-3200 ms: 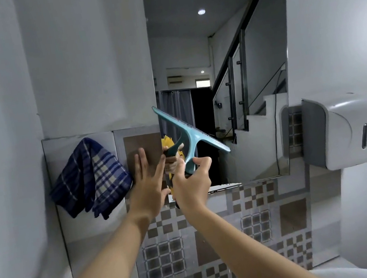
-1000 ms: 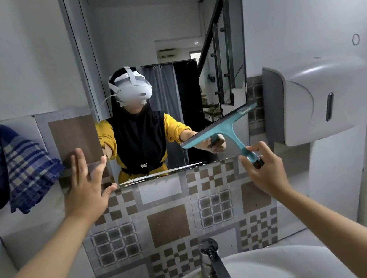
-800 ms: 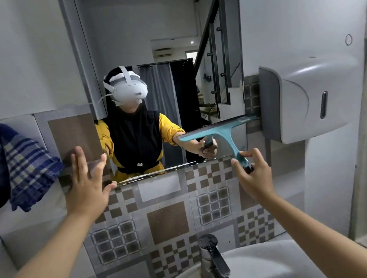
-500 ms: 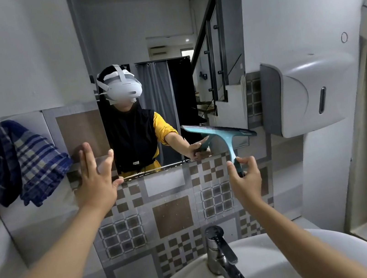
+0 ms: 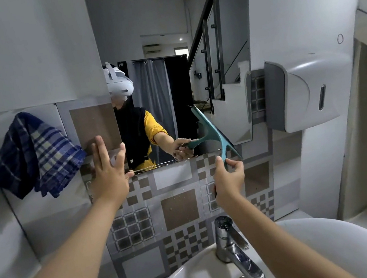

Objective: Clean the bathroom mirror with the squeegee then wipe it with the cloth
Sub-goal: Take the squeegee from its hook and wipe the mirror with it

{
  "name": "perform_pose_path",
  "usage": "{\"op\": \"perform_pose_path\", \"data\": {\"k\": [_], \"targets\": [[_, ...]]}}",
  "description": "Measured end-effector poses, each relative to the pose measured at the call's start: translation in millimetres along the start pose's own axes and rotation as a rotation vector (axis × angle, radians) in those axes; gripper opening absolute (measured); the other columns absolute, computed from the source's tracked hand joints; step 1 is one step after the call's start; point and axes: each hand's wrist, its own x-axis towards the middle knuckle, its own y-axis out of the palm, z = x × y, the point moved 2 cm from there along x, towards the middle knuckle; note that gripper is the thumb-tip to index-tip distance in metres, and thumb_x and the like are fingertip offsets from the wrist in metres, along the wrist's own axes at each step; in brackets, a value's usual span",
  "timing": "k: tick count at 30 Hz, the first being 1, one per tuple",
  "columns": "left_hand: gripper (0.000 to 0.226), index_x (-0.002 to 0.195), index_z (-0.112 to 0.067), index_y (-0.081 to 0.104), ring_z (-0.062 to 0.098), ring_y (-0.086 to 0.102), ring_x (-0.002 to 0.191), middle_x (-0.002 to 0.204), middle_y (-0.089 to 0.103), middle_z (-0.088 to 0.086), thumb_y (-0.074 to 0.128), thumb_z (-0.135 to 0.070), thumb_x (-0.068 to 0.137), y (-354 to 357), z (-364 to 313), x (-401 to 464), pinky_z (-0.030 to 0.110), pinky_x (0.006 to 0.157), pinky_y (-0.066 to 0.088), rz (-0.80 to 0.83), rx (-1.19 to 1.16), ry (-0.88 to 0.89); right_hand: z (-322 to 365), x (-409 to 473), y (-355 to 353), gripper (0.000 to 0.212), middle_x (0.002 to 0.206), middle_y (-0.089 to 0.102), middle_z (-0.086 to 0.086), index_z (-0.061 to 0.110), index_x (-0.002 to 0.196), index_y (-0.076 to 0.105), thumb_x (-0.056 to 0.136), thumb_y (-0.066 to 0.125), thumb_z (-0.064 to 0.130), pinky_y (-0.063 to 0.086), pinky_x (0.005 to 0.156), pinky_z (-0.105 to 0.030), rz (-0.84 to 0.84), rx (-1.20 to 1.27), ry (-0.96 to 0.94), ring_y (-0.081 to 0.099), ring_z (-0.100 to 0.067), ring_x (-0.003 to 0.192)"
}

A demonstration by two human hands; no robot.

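A: What is the right hand (image 5: 228,178) doing?

B: It is gripping the squeegee (image 5: 212,131) by the low end of its teal handle, thumb and fingers curling round it. The blade is slanting steeply, its upper tip pointing up and left, lying over the lower right part of the mirror (image 5: 163,46). Whether the blade is actually touching the glass, I cannot tell.

A: And the left hand (image 5: 108,172)?

B: It is holding nothing. Its fingers are stretching out straight and pointing up, over the tiled wall (image 5: 179,207) just beside the mirror's lower left corner, the thumb reaching toward the mirror's bottom edge.

A: Where is the cloth (image 5: 33,155) sitting?

B: It is hanging on the wall well to the left of the mirror, a blue plaid one, bunching down in folds. Neither hand is touching it.

A: What else is showing?

B: A white sink (image 5: 339,246) is lying below, with a chrome tap (image 5: 233,248) at its back edge, under the right forearm. A white and grey dispenser (image 5: 307,90) is hanging on the wall just right of the mirror. The mirror is reflecting the person's arm and the squeegee, with stairs behind
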Motion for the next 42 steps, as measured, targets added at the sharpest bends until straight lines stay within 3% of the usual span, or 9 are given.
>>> {"op": "perform_pose_path", "data": {"k": [10, 15, 18, 23, 26, 29, 35, 42], "targets": [[0.085, 0.142, -0.022, 0.032, 0.044, 0.004, 0.142, 0.156, -0.007, 0.021, 0.078, -0.023, 0.071, -4.7, 1.7, 0.5, 0.055, 0.078, 0.054, 0.011, 0.046, 0.046, -2.9, -29.2, 26.4, 0.017, 0.098, 0.061, -0.013, 0.022, 0.093, 0.046, 0.09, 0.06, 0.031, 0.042, 0.043, -0.025, -0.026, 0.042, 0.068, 0.049, -0.018, 0.061], [0.092, 0.144, -0.022, 0.031, 0.047, 0.016, 0.139, 0.155, 0.002, 0.025, 0.081, -0.028, 0.066, -10.9, 7.3, 2.7, 0.057, 0.094, 0.044, 0.053, 0.147, 0.095, -12.6, -51.2, 38.5, 0.015, 0.092, 0.061, -0.013, 0.025, 0.087, 0.046, 0.09, 0.06, 0.029, 0.042, 0.046, -0.026, 0.01, 0.0, 0.022, 0.048, -0.014, 0.058], [0.095, 0.148, -0.029, 0.017, 0.042, 0.013, 0.141, 0.156, -0.004, 0.022, 0.075, -0.033, 0.073, -19.9, 12.1, 4.1, 0.052, 0.099, 0.043, 0.098, 0.207, 0.114, -18.1, -65.0, 46.8, 0.014, 0.085, 0.059, -0.009, 0.021, 0.092, 0.048, 0.09, 0.06, 0.027, 0.042, 0.046, -0.027, 0.031, -0.019, 0.006, 0.048, -0.015, 0.056], [0.102, 0.148, -0.03, -0.005, 0.035, 0.0, 0.144, 0.154, -0.023, 0.017, 0.07, -0.035, 0.079, -31.4, 21.3, 1.8, 0.04, 0.091, 0.05, 0.151, 0.304, 0.193, -28.8, -86.6, 61.3, 0.015, 0.085, 0.06, -0.011, 0.023, 0.097, 0.047, 0.09, 0.06, 0.027, 0.044, 0.045, -0.025, 0.091, -0.031, -0.004, 0.05, -0.015, 0.055], [0.106, 0.149, -0.022, -0.004, 0.034, -0.007, 0.145, 0.154, -0.025, 0.015, 0.072, -0.036, 0.077, -30.8, 28.0, -2.6, 0.041, 0.094, 0.049, 0.152, 0.322, 0.205, -31.1, -93.3, 65.2, 0.018, 0.083, 0.059, -0.008, 0.018, 0.101, 0.048, 0.091, 0.06, 0.026, 0.041, 0.038, -0.019, 0.089, -0.048, -0.026, 0.05, -0.013, 0.053], [0.106, 0.149, -0.02, -0.005, 0.033, -0.012, 0.144, 0.154, -0.027, 0.014, 0.072, -0.036, 0.077, -28.3, 31.5, -4.8, 0.042, 0.098, 0.046, 0.152, 0.319, 0.2, -36.7, -99.2, 65.0, 0.016, 0.076, 0.059, -0.003, 0.018, 0.095, 0.049, 0.09, 0.062, 0.027, 0.041, 0.043, -0.02, 0.106, -0.131, -0.124, 0.05, -0.011, 0.052], [0.107, 0.149, -0.022, -0.007, 0.032, -0.014, 0.144, 0.154, -0.027, 0.012, 0.072, -0.033, 0.077, -21.9, 37.5, -6.8, 0.048, 0.109, 0.032, 0.137, 0.299, 0.192, -61.1, -105.3, 57.8, 0.015, 0.065, 0.059, -0.003, 0.025, 0.088, 0.048, 0.089, 0.063, 0.026, 0.046, 0.047, -0.028, 0.203, -0.268, -0.255, 0.052, -0.014, 0.05], [0.111, 0.15, -0.021, 0.0, 0.032, -0.01, 0.144, 0.156, -0.022, 0.011, 0.077, -0.033, 0.072, -17.7, 44.4, -7.6, 0.051, 0.106, 0.036, 0.118, 0.286, 0.207, -69.7, -99.5, 40.8, 0.016, 0.06, 0.055, 0.005, 0.025, 0.089, 0.048, 0.088, 0.064, 0.024, 0.042, 0.044, -0.024, 0.23, -0.415, -0.41, 0.047, -0.008, 0.046]]}}
